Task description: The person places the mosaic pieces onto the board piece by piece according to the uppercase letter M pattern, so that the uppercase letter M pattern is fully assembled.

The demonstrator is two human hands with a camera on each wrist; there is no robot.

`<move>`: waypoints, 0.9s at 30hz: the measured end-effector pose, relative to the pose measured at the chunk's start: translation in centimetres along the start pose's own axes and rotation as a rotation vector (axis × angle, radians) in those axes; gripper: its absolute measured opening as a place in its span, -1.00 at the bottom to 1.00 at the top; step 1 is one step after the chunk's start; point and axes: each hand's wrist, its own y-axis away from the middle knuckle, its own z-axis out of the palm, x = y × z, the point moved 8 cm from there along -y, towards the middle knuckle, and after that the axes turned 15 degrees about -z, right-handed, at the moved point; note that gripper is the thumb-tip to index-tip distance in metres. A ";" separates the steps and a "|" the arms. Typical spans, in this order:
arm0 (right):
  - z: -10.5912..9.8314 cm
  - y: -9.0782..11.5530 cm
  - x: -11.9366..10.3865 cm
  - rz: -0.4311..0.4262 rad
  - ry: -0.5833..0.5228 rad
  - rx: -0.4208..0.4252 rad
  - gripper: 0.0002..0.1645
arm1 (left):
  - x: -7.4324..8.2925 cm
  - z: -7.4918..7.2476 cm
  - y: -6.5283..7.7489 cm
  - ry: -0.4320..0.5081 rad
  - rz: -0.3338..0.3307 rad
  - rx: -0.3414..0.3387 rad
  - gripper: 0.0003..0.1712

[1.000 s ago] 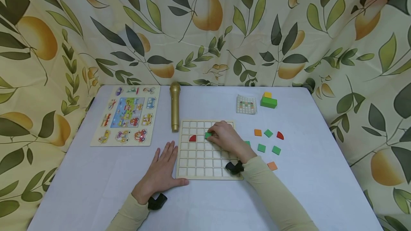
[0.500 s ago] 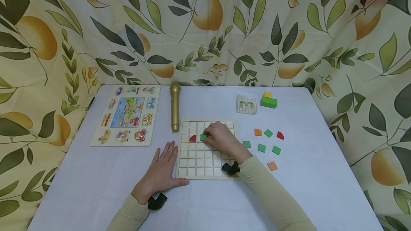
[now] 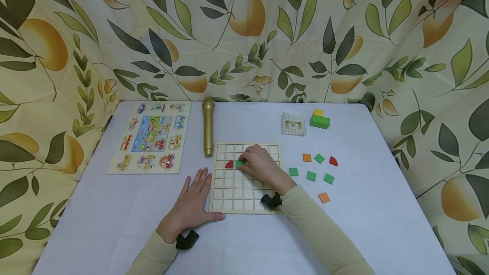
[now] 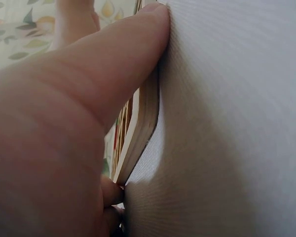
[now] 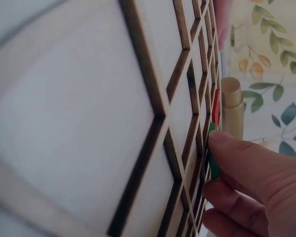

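Observation:
A wooden grid board (image 3: 244, 211) with square cells lies in front of the person. My right hand (image 3: 261, 165) pinches a green square tile (image 3: 239, 164) between thumb and fingers, over the cell just right of a red quarter-round tile (image 3: 229, 164) on the board. In the right wrist view the green tile (image 5: 213, 165) stands at the grid ribs, close beside the red tile (image 5: 216, 106). Flat on the table, my left hand (image 3: 191, 203) touches the board's left edge with spread fingers; its thumb (image 4: 133, 44) lies along the near left corner.
Several loose tiles, such as a green one (image 3: 311, 176) and an orange one (image 3: 324, 197), lie right of the board. Behind are a pattern card (image 3: 293, 124) and a green block (image 3: 319, 122). A gold microphone-shaped tube (image 3: 208, 130) and a picture puzzle (image 3: 118, 166) are at back left.
My right hand has moved left across the board, carrying the green tile until it sits beside the red one. A green tile right of the board has come into sight. My left hand stays put.

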 end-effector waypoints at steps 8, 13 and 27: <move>0.2 -0.3 -0.1 0.002 0.030 0.002 -0.73 | -0.1 0.2 -0.1 -0.006 -0.013 -0.010 0.46; 0.3 -0.3 0.0 0.010 0.034 -0.002 -0.73 | -0.1 0.1 0.0 -0.006 -0.009 -0.010 0.47; 0.3 -0.3 -0.1 0.011 0.033 -0.023 -0.72 | 0.0 0.0 0.0 -0.014 -0.006 -0.004 0.45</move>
